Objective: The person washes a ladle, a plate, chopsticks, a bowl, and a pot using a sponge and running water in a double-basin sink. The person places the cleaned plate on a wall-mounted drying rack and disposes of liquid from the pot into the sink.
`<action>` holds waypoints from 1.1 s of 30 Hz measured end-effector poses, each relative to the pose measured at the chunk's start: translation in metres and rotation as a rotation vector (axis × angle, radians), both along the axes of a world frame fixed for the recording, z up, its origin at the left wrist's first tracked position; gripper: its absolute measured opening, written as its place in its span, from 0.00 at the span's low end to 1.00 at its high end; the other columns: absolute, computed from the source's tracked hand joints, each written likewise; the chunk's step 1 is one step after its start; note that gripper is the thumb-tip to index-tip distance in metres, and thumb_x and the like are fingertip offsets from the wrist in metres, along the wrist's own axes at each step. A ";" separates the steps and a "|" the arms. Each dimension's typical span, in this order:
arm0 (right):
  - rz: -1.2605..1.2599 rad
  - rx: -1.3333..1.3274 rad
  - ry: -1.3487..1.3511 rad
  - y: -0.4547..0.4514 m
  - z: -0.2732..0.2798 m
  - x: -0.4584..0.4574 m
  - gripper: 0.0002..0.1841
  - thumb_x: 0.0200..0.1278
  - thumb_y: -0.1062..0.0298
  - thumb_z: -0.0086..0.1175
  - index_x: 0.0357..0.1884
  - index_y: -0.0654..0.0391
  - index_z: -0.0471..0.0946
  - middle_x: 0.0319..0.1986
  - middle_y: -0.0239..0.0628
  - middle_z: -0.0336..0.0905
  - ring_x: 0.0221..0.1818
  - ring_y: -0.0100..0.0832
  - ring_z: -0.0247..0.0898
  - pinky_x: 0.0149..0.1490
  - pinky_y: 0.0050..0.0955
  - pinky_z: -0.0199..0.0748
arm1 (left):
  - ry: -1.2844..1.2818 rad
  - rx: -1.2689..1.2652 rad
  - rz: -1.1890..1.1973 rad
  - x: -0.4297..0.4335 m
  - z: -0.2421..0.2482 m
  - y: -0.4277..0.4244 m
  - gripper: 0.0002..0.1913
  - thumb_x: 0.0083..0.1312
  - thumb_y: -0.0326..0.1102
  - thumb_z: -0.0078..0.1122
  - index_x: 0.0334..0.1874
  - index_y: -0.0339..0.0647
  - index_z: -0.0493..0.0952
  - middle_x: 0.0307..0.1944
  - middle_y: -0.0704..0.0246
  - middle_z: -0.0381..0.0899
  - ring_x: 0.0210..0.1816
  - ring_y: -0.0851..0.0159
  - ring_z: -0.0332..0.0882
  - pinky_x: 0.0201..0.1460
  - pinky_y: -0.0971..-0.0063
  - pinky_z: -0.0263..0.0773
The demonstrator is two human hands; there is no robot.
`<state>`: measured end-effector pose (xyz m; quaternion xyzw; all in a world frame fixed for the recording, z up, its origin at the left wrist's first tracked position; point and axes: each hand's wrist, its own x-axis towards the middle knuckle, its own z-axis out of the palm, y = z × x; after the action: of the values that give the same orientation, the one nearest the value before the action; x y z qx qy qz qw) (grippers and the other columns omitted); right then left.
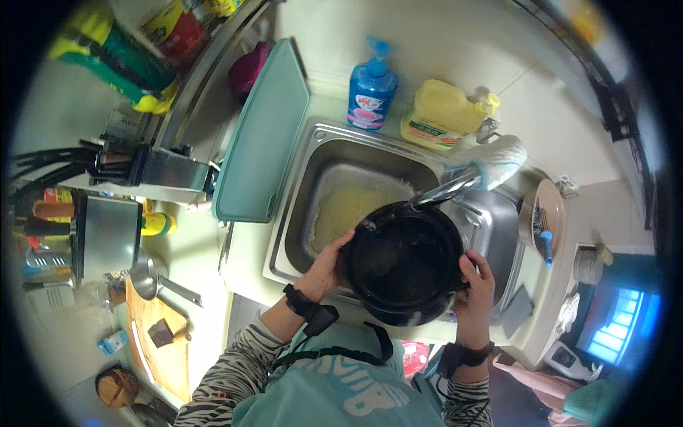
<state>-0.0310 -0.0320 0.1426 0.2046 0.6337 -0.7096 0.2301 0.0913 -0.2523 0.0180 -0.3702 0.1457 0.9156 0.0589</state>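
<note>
My left hand (325, 267) and my right hand (476, 283) hold a black pot (403, 261) by its two opposite sides. The pot is over the divider and front part of a steel double sink, tilted, with its dark inside showing. The chrome faucet (448, 187), with a white cloth (501, 160) wrapped about its base, reaches over the pot's back rim. In the left basin (341, 203) lies shallow yellowish water with foam at its edge. Part of the right basin (507, 235) shows beyond the pot. Whether water is running cannot be told.
Behind the sink stand a blue pump bottle (372, 93) and a yellow detergent jug (437, 120). A green cutting board (261, 144) leans at the left. Further left are a knife block (171, 171), a steel ladle (147, 277) and a wooden board (155, 341). A blue-handled brush (546, 248) lies at the right.
</note>
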 end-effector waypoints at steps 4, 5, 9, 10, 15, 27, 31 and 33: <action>0.065 0.053 0.080 0.006 0.019 0.011 0.08 0.63 0.71 0.56 0.44 0.55 0.76 0.22 0.23 0.65 0.18 0.11 0.54 0.17 0.11 0.45 | 0.094 0.217 -0.011 0.004 -0.016 0.030 0.26 0.69 0.51 0.53 0.63 0.41 0.69 0.58 0.64 0.75 0.57 0.62 0.74 0.63 0.63 0.68; 0.036 0.090 0.031 0.007 0.023 0.012 0.08 0.64 0.71 0.55 0.45 0.55 0.76 0.22 0.24 0.66 0.18 0.11 0.55 0.17 0.10 0.46 | 0.081 0.307 -0.043 0.004 -0.016 0.035 0.26 0.70 0.51 0.52 0.63 0.41 0.69 0.59 0.64 0.75 0.57 0.62 0.74 0.64 0.63 0.68; -0.039 -0.103 -0.044 0.011 0.035 0.011 0.09 0.66 0.69 0.52 0.47 0.55 0.75 0.24 0.26 0.69 0.18 0.12 0.55 0.17 0.09 0.46 | 0.054 0.363 -0.068 0.005 -0.012 0.056 0.25 0.71 0.52 0.49 0.63 0.41 0.69 0.60 0.63 0.74 0.58 0.61 0.73 0.65 0.62 0.66; -0.031 0.033 -0.010 0.011 0.037 0.009 0.09 0.67 0.69 0.51 0.47 0.55 0.75 0.25 0.27 0.70 0.18 0.12 0.55 0.17 0.09 0.47 | 0.064 0.381 -0.070 0.005 -0.012 0.059 0.25 0.71 0.52 0.49 0.63 0.41 0.69 0.60 0.63 0.74 0.58 0.61 0.73 0.65 0.62 0.66; 0.081 -0.088 -0.027 0.002 0.043 -0.004 0.10 0.68 0.70 0.49 0.50 0.57 0.73 0.28 0.32 0.73 0.19 0.12 0.56 0.18 0.09 0.46 | 0.052 0.432 -0.120 0.000 -0.031 0.070 0.23 0.72 0.51 0.47 0.60 0.42 0.71 0.59 0.63 0.74 0.58 0.61 0.73 0.65 0.60 0.67; 0.235 -0.070 -0.047 -0.033 0.032 -0.021 0.16 0.67 0.74 0.49 0.55 0.64 0.70 0.36 0.36 0.73 0.38 0.21 0.69 0.24 0.10 0.59 | 0.041 0.649 -0.121 -0.003 -0.097 0.113 0.22 0.72 0.50 0.46 0.60 0.43 0.70 0.57 0.61 0.75 0.56 0.59 0.74 0.62 0.61 0.69; 0.241 -0.094 -0.049 -0.045 0.031 -0.022 0.16 0.65 0.75 0.48 0.55 0.63 0.70 0.34 0.35 0.73 0.33 0.19 0.67 0.24 0.12 0.57 | 0.071 0.527 -0.139 0.001 -0.095 0.117 0.22 0.72 0.51 0.47 0.60 0.43 0.70 0.58 0.60 0.74 0.57 0.58 0.74 0.61 0.61 0.70; 0.246 -0.035 -0.051 -0.052 0.030 -0.025 0.16 0.63 0.76 0.48 0.54 0.63 0.71 0.34 0.34 0.73 0.34 0.21 0.68 0.26 0.14 0.59 | 0.107 0.519 -0.157 0.003 -0.095 0.118 0.22 0.71 0.51 0.48 0.59 0.44 0.70 0.57 0.61 0.75 0.57 0.59 0.74 0.60 0.60 0.71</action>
<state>-0.0561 -0.0842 0.1728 0.1391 0.6354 -0.6816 0.3351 0.0943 -0.1347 -0.0771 -0.2816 -0.0628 0.9331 0.2148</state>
